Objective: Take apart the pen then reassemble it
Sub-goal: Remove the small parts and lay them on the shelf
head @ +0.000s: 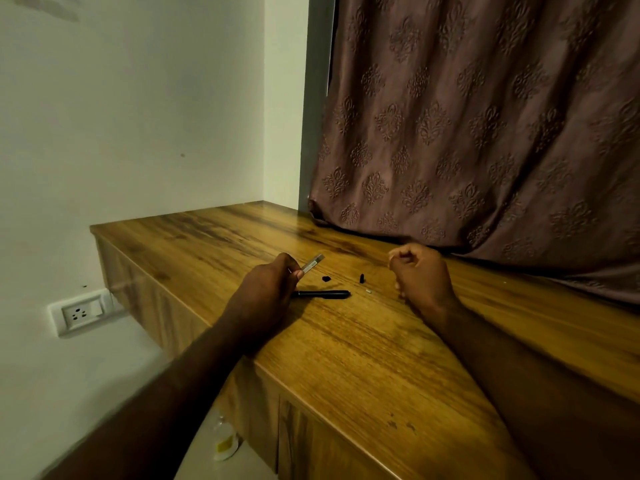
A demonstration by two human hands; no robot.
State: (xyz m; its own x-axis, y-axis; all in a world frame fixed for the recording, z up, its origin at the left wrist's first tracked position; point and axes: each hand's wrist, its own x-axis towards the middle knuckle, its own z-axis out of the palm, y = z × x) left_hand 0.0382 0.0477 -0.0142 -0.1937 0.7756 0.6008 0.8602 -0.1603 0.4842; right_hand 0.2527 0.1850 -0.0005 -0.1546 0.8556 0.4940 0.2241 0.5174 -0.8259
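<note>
My left hand grips a clear pen barrel that points up and to the right above the wooden counter. Just right of that hand, a black pen cap lies flat on the wood. Two small black pieces sit beyond it: one near the barrel tip, another further right. A tiny white piece rests close to my right hand. That hand is curled into a loose fist with its edge on the counter; I cannot see anything in it.
A patterned brown curtain hangs down onto the counter's back edge at the right. A white wall with a socket is at the left. A plastic bottle stands on the floor below the counter's front edge.
</note>
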